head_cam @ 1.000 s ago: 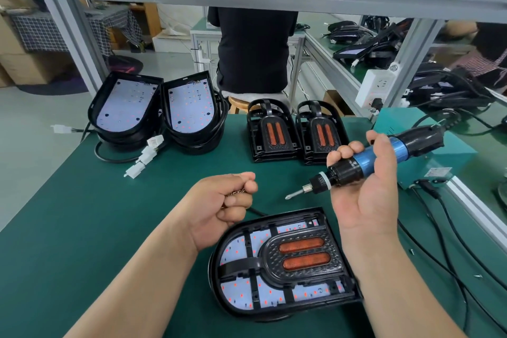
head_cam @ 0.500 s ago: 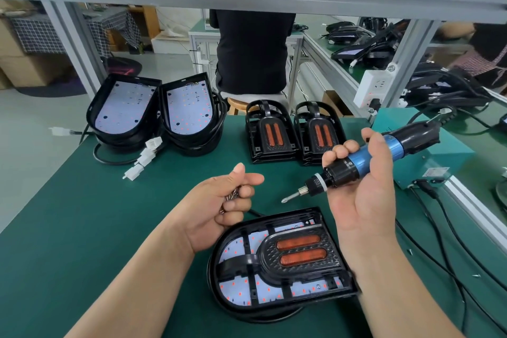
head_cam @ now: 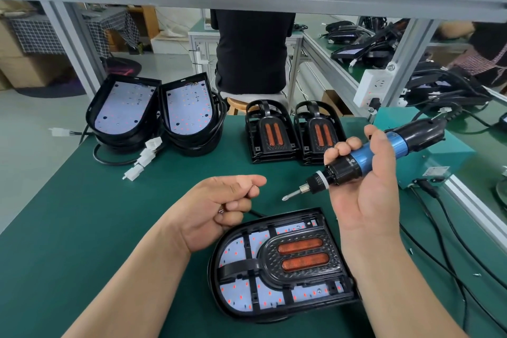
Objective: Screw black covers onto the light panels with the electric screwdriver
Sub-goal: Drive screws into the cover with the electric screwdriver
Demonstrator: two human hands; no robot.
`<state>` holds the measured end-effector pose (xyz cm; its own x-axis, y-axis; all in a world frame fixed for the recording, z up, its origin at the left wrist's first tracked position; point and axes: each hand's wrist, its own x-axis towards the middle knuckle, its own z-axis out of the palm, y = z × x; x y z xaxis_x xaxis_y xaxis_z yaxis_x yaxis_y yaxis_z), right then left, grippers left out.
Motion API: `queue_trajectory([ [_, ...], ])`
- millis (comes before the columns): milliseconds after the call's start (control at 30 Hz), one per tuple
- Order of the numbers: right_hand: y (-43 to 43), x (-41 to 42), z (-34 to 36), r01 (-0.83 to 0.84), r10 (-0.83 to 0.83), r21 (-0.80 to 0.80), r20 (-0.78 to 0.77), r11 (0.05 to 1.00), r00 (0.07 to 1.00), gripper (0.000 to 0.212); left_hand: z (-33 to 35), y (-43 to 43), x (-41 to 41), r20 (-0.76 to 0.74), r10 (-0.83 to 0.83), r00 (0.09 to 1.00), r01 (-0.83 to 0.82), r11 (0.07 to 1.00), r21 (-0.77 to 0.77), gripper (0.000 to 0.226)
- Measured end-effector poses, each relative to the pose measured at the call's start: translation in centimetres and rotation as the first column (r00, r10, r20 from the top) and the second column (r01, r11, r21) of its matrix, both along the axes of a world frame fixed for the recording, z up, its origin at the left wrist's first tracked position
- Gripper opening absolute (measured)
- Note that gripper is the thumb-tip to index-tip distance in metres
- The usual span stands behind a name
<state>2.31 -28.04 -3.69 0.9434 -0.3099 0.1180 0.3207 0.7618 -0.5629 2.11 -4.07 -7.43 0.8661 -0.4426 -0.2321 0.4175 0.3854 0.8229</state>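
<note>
A light panel (head_cam: 241, 293) lies on the green mat in front of me, with a black cover (head_cam: 299, 255) with two orange strips seated on it. My right hand (head_cam: 365, 195) grips the blue and black electric screwdriver (head_cam: 365, 158) above the panel, bit pointing down-left. My left hand (head_cam: 219, 203) hovers left of the bit, fingers curled, pinching small screws (head_cam: 221, 210) that are mostly hidden in the palm.
Two bare light panels (head_cam: 153, 112) with cables and white connectors (head_cam: 142, 159) stand at the back left. Two stacks of spare black covers (head_cam: 293, 134) sit at the back middle. A teal power box (head_cam: 439, 153) and black cables (head_cam: 452, 241) lie at the right. A person sits beyond the bench.
My left thumb has slid forward over the curled fingers, working the screws. The screwdriver has dipped slightly toward the left hand. The panel has not moved.
</note>
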Motion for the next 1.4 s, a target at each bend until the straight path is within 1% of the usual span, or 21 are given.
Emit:
queue_trajectory([
  [100, 0.0, -0.1, 0.4, 0.009, -0.009, 0.011, 0.015, 1.000, 1.000, 0.021, -0.1, 0.1, -0.1, 0.042, -0.037, 0.998, 0.036, 0.999, 0.039, 0.027],
  [167, 0.1, 0.0, 0.7, 0.017, -0.017, 0.020, 0.015, 1.000, 1.000, 0.020, -0.1, 0.0, -0.1, 0.062, -0.049, 0.997, 0.042, 0.994, 0.099, 0.024],
  [233, 0.4, 0.2, 0.8, 0.024, -0.024, 0.020, -0.001, 1.000, 1.000, 0.019, -0.1, -0.2, -0.2, 0.076, -0.050, 0.996, 0.037, 0.986, 0.165, 0.021],
  [300, 0.8, 0.4, 0.7, 0.027, -0.027, 0.015, -0.033, 1.000, 0.999, 0.020, -0.1, -0.4, -0.3, 0.085, -0.055, 0.995, 0.037, 0.980, 0.198, 0.020],
  [400, 1.1, 0.6, 0.4, 0.029, -0.030, -0.014, -0.068, 0.999, 0.997, 0.019, -0.1, -0.4, -0.3, 0.099, -0.076, 0.992, 0.053, 0.975, 0.215, 0.017],
  [500, 1.3, 0.7, 0.3, 0.019, -0.022, -0.054, -0.053, 0.998, 0.998, 0.019, -0.2, -0.5, -0.3, 0.121, -0.098, 0.988, 0.062, 0.961, 0.268, 0.022],
  [567, 1.5, 0.6, 0.2, 0.007, -0.009, -0.068, -0.033, 0.998, 0.999, 0.020, -0.2, -0.5, -0.4, 0.120, -0.114, 0.986, 0.078, 0.960, 0.270, 0.026],
  [700, 1.7, 0.5, 0.2, -0.022, 0.022, -0.090, -0.004, 0.996, 1.000, 0.021, -0.3, -0.4, -0.4, 0.113, -0.136, 0.984, 0.105, 0.964, 0.243, 0.024],
  [967, 1.7, 0.5, 0.1, -0.043, 0.043, -0.086, -0.005, 0.995, 0.999, 0.025, 0.0, -0.7, -0.5, 0.098, -0.120, 0.988, 0.095, 0.968, 0.234, 0.025],
  [1200, 1.8, 0.2, 0.3, -0.060, 0.060, -0.119, -0.002, 0.991, 0.998, 0.026, 0.0, -0.9, -0.5, 0.059, -0.091, 0.994, 0.074, 0.968, 0.242, 0.023],
  [1333, 1.8, 0.1, 0.4, -0.038, 0.036, -0.177, -0.015, 0.984, 0.999, 0.021, -0.1, -1.0, -0.6, 0.043, -0.064, 0.997, 0.053, 0.972, 0.230, 0.023],
  [1400, 1.9, 0.1, 0.3, -0.036, 0.029, -0.188, -0.041, 0.982, 0.999, 0.019, -0.2, -1.0, -0.7, 0.050, -0.048, 0.998, 0.034, 0.970, 0.240, 0.019],
])
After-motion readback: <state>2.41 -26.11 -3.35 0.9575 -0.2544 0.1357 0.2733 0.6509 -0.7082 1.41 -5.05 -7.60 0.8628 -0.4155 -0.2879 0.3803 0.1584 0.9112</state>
